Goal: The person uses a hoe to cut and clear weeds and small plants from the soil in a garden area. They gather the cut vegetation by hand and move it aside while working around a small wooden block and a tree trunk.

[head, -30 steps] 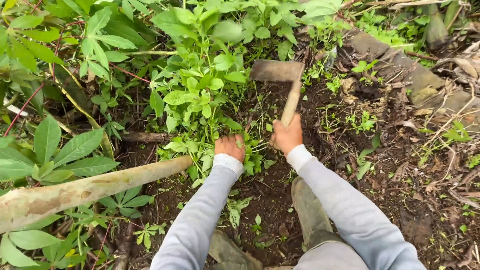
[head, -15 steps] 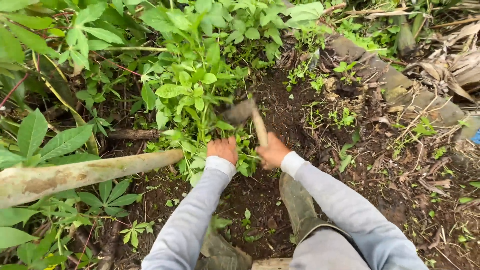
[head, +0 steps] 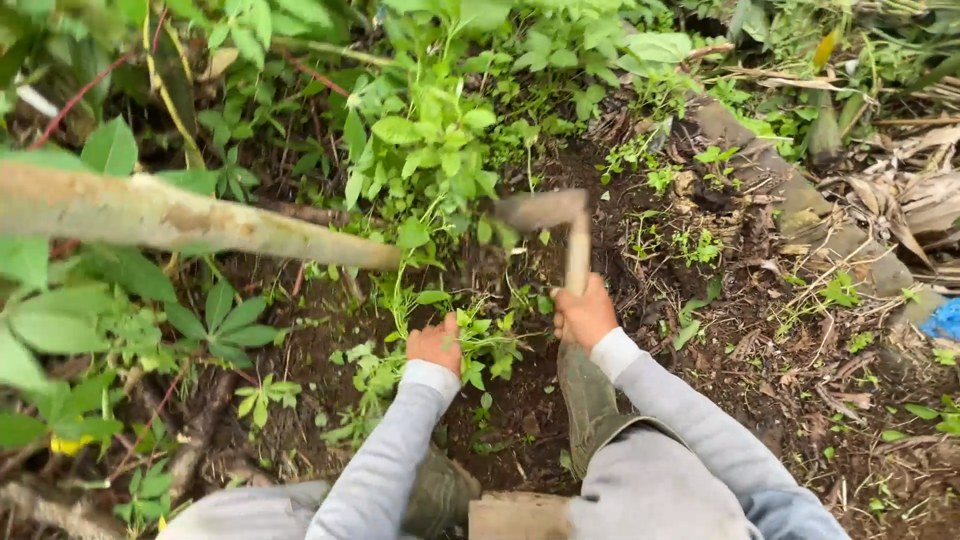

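- The hoe [head: 560,225] sits just above the middle of the frame: a short pale wooden handle rising from the right hand [head: 585,312], with a flat, blurred metal blade pointing left at its top.
- The right hand's fingers are wrapped tight around the lower end of the handle.
- The blade hangs over dark soil [head: 520,390], right beside the leafy weeds [head: 430,160] that fill the upper middle of the frame.
- The left hand [head: 436,343] lies lower left of the hoe, pressed into a clump of low green stems [head: 480,345]; its fingers are buried among the leaves, so I cannot tell whether they grip.
- Both arms wear grey sleeves [head: 395,450] with white cuffs.
- A muddy boot [head: 585,395] stands on the soil just below the right hand.
- A pale, thick stalk [head: 180,222] slants across the left of the frame, its end near the weeds.
- Grey stones [head: 770,165] and dry leaves [head: 925,200] lie at the upper right.
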